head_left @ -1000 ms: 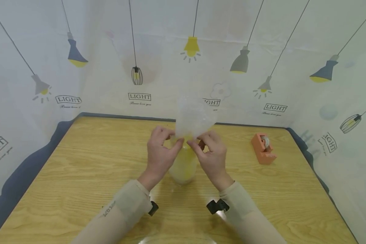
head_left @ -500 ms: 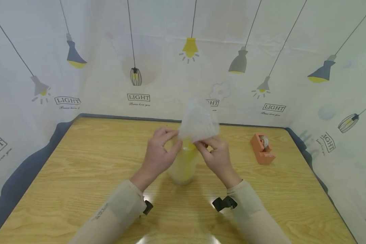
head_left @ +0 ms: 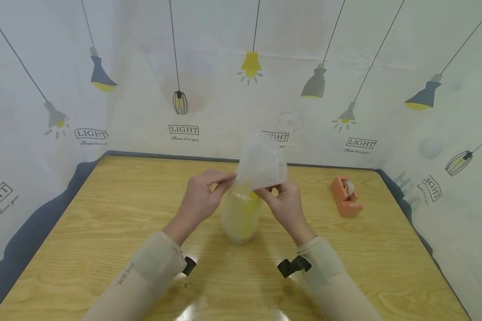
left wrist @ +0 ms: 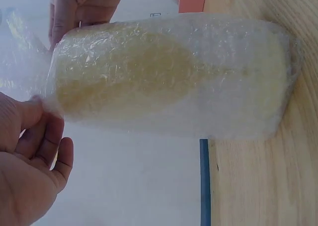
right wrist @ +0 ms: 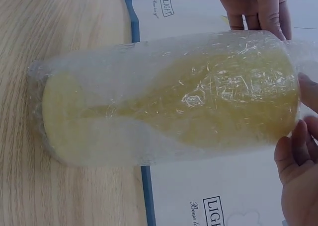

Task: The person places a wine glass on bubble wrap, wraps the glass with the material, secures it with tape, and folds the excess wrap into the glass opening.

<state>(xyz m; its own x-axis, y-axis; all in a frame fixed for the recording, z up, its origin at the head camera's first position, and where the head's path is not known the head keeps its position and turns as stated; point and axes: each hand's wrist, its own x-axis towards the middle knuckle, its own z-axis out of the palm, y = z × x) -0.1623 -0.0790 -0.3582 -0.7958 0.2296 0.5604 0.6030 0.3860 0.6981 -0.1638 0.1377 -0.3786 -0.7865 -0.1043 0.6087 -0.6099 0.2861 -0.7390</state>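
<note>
A yellow cylinder wrapped in clear bubble wrap (head_left: 240, 214) stands upright on the wooden table (head_left: 104, 214). Loose wrap (head_left: 262, 161) rises above its top. My left hand (head_left: 202, 196) pinches the wrap at the top left edge, and my right hand (head_left: 283, 203) pinches it at the top right. In the left wrist view the wrapped cylinder (left wrist: 169, 77) fills the frame, with my left fingers (left wrist: 37, 131) at its top. The right wrist view shows the wrapped cylinder (right wrist: 164, 99) too, my right fingers (right wrist: 298, 151) at its top end.
An orange tape dispenser (head_left: 346, 196) sits on the table to the right, near the back edge. A curtain printed with lamps (head_left: 184, 89) closes in the table at the back and both sides.
Both hands have shifted a little along the top of the wrap; the left fingers stretched out toward the loose wrap, and the right hand moved slightly right. The cylinder stays in place.
</note>
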